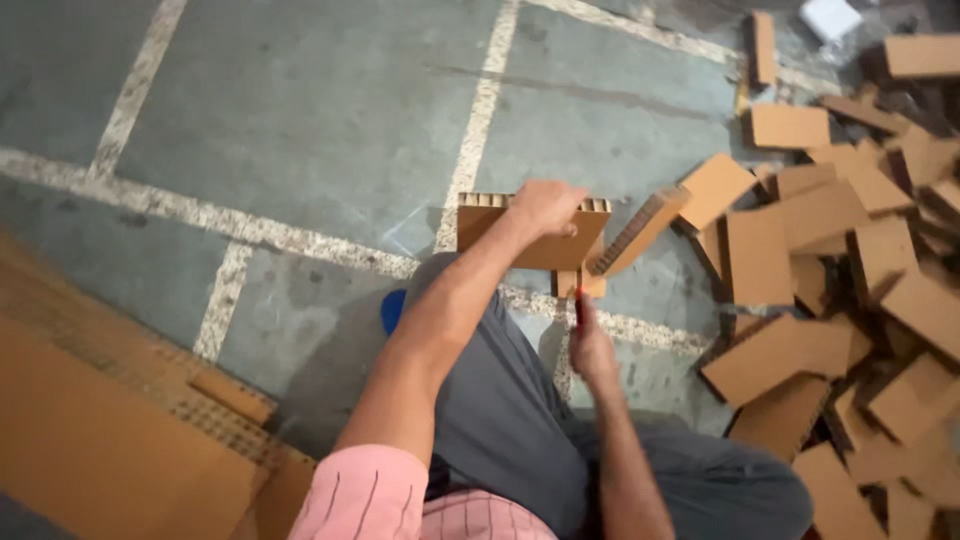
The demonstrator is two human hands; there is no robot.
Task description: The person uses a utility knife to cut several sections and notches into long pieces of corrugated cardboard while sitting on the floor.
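My left hand (545, 208) grips the top edge of a thick honeycomb cardboard piece (500, 235) held upright over my knee. Below it, my right hand (592, 345) is shut on a thin red tool (579, 303), a cutter or marker, whose tip meets the lower edge of the board. A second cardboard strip (640, 232) leans off the board's right side.
A heap of cut cardboard blocks (850, 270) spreads over the floor at right. A large cardboard sheet (110, 430) lies at lower left. The grey floor (330, 110) has pale inlaid lines. A blue object (392, 310) shows behind my left forearm.
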